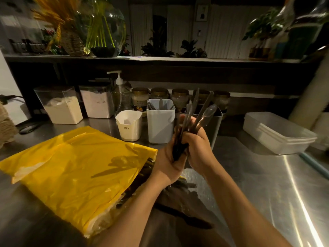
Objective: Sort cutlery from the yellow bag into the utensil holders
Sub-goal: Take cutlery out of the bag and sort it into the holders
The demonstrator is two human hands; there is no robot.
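Fingers (pixel 189 136) of both hands are curling tightly round one bunch of dark, translucent plastic cutlery (pixel 201 113), which is standing upright at the centre of the frame. The left hand (pixel 166 160) is gripping the black handle ends low down, and the right hand (pixel 198 148) is closing round the middle. Knife blades and a clear spoon bowl are fanning out above, just in front of the dark grey square holder (pixel 216 127).

Sorting seems to be the step in hand, with the kinds being told apart inside the grip. The next move is probably calling for one piece to be singled out and dropped into its matching holder. The pale grey square holder (pixel 161 125), already holding a few pieces, and the small white cup holder (pixel 129 126) are waiting centre-left. More cutlery is lying at the mouth of the crinkled yellow plastic bag (pixel 76 168), which is resting lower left on the steel counter (pixel 258 175).
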